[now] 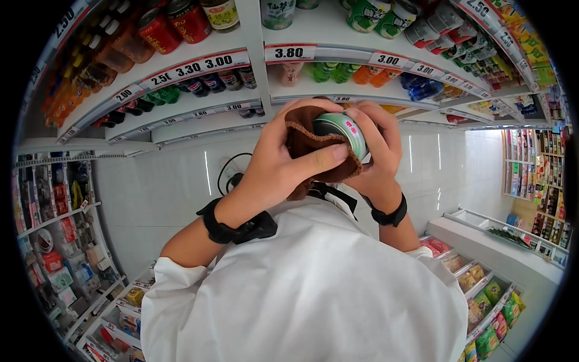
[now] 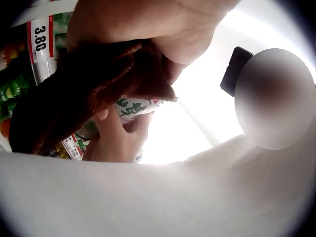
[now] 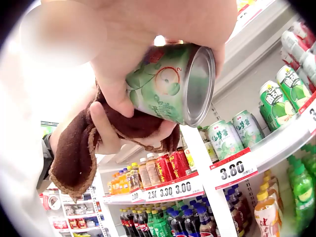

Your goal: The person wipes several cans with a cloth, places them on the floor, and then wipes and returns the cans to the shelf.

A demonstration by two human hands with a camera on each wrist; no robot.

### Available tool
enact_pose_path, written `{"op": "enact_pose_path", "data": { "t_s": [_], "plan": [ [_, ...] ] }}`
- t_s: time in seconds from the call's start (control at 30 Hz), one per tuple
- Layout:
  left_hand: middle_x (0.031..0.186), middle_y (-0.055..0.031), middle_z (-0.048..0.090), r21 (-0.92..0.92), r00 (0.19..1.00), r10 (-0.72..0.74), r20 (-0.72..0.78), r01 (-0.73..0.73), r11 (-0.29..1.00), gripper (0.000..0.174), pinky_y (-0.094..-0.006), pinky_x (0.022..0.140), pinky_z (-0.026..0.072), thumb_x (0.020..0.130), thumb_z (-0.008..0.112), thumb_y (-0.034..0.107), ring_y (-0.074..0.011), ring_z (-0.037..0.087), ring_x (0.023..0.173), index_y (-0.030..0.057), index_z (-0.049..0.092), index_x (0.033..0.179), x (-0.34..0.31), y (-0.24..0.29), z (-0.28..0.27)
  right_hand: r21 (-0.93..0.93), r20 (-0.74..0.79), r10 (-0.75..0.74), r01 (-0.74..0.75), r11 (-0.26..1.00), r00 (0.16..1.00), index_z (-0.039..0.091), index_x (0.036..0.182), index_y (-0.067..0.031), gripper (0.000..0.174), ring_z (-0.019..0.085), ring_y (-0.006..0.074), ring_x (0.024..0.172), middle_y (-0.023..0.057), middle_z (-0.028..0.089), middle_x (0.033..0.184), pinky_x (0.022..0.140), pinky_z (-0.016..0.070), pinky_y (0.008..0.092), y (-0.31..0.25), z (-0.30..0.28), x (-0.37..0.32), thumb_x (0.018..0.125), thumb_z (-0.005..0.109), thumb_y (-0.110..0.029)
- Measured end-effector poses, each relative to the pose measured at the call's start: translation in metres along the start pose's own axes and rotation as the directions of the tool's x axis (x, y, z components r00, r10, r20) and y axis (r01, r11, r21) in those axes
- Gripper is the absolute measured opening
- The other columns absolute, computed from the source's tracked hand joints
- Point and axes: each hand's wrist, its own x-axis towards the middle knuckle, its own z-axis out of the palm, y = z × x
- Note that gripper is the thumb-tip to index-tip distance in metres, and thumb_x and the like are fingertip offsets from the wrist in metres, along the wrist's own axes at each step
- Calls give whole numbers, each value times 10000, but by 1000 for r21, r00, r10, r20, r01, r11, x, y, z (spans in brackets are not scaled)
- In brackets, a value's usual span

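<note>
**Wiping the can well**

My right hand [image 1: 380, 151] grips one green can [image 1: 342, 131], just below the shelf [image 1: 313, 37]. My left hand [image 1: 271, 169] clamps one brown cloth [image 1: 301, 136] round its side. I judge it best to hold firm, turn the can slowly and rub each face. Count: one can, one cloth.

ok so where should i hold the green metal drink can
Round its curved side wall, mid-length, coming from the side away from the brown terry cloth. The green metal drink can lies tilted, its rimmed end bare, so the right hand wrapping the bare wall likely holds firmest.
</note>
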Motion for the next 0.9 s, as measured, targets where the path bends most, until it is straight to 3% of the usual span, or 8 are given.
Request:
{"op": "enact_pose_path", "data": {
  "t_s": [0.3,0.33,0.4,0.57,0.83,0.9],
  "plan": [
    [1133,-56,618,-206,996,-72,-52,60,977,290,-271,941,445,914,661,141,-127,572,1053,11,601,1167,3,7,6,-73,-101,-18,11,997,995,649,1149,-4,616,605,295,933,131,569,1072,785,517,375,-5,6,0,571,851,-70],
    [1133,-56,618,-206,996,-71,-53,58,977,290,-271,941,445,914,661,141,-127,572,1053,11,601,1167,3,6,5,-91,-106,-23,13,996,994,651,1146,-4,618,604,298,935,132,568,1073,787,516,377,-5,6,1,563,847,-62],
    [1217,-99,604,-134,999,-19,-34,14,991,330,-286,959,455,946,542,183,-155,577,1102,-21,591,1201,3,4,3,-101,-103,-22,12,995,994,653,1142,-2,619,602,300,938,133,567,1073,790,515,382,-6,5,0,557,845,-60],
    [1240,-114,603,-187,999,-36,4,36,982,359,-298,975,460,953,517,176,-161,586,1101,-35,577,1237,4,9,0,-105,-125,-46,33,994,991,659,1132,5,629,598,304,943,133,563,1076,794,512,394,-4,4,-1,540,855,-77],
    [1230,-128,607,-320,976,-162,145,201,926,423,-333,978,497,940,543,168,-179,597,1101,-40,525,1307,4,24,-11,-84,-141,-15,3,996,990,646,1167,-3,699,599,299,952,133,554,1094,797,511,391,-6,1,1,596,912,-307],
    [1221,-72,600,-415,963,-147,226,232,880,366,-287,947,478,956,556,88,-125,575,1085,23,532,1316,2,24,-14,-88,-139,-12,0,996,990,641,1174,-4,716,599,299,954,132,551,1098,800,509,392,-7,1,1,594,915,-323]
  ]
}}
